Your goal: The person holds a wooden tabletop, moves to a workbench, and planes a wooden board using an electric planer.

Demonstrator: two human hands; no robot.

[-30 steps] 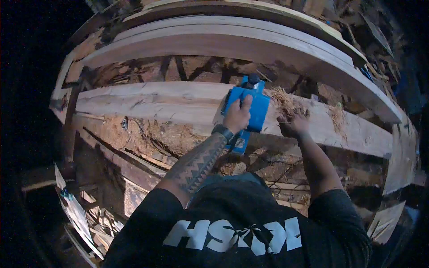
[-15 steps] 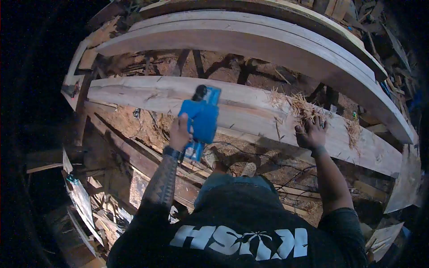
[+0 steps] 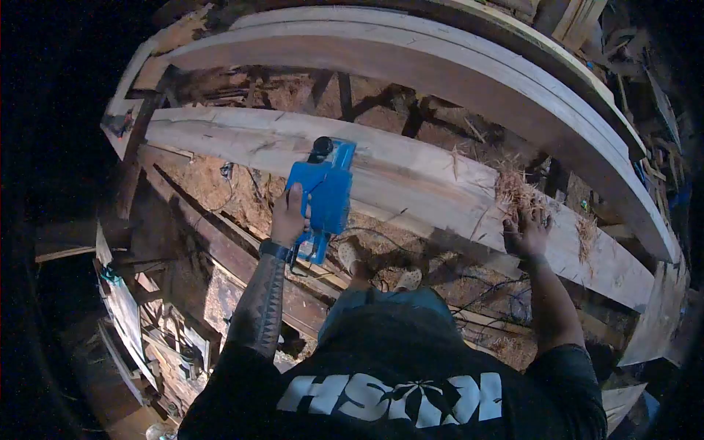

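Note:
My left hand point(image 3: 290, 215) is closed round the handle of a blue power planer point(image 3: 328, 192), which lies tilted over the near edge of a long pale board point(image 3: 418, 171). A black knob shows at the planer's far end. Farther right on the same board, my right hand point(image 3: 526, 233) rests with its fingers spread, at a pile of curly wood shavings point(image 3: 515, 192). Nothing can be seen gripped in it. More shavings point(image 3: 587, 233) lie just right of that hand.
Stacked long boards point(image 3: 411, 60) run across beyond the worked board. A crosswise timber point(image 3: 139, 158) supports the left end, another point(image 3: 656, 312) the right. Dark cables point(image 3: 484, 293) and wood scraps lie on the ground near my feet point(image 3: 409, 279). Splintered offcuts point(image 3: 125, 315) stand at lower left.
The planer has moved left along the board in my left hand. My right hand has slid a little to the right against the shavings, its fingers still spread. The view has shifted slightly.

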